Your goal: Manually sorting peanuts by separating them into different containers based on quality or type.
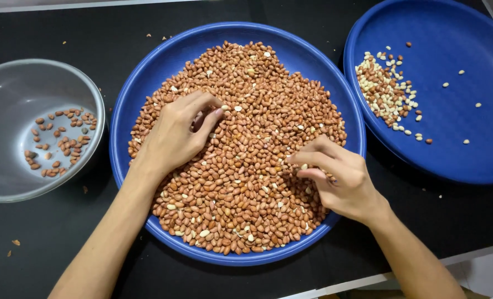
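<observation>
1. The large round blue plastic tray (146, 94) sits at the centre of the black tabletop (91, 33), heaped with red-brown skinned peanuts (257, 111) and a scatter of pale skinless ones.
2. The left hand (174, 135) rests on the left part of the heap, fingers curled and the thumb drawn towards the fingertips. Its grip looks pressed together around a few nuts; just what it pinches is hidden under the fingers.
3. The right hand (340, 180) lies on the near right part of the heap. Its grip is a thumb-and-forefinger pinch pointing left, closed on what appears to be a single peanut, too small to confirm.
4. A clear rounded plastic bowl (13, 88) stands at the left, just beside the tray, holding a small number of dark brown nuts.
5. A second blue plastic tray (468, 138) stands at the far right, its rim close to the centre tray. It carries a small cluster of mixed pale and brown nuts near its left edge, with a few strays further right.
6. Loose fragments of skin lie on the tabletop near the left and far edges.
7. Judgement on method: picking goes best with a light fingertip pinch, one or two nuts at a time, spreading the heap thin so odd nuts show. Lifting clear of the rim should avoid spills onto the tabletop.
</observation>
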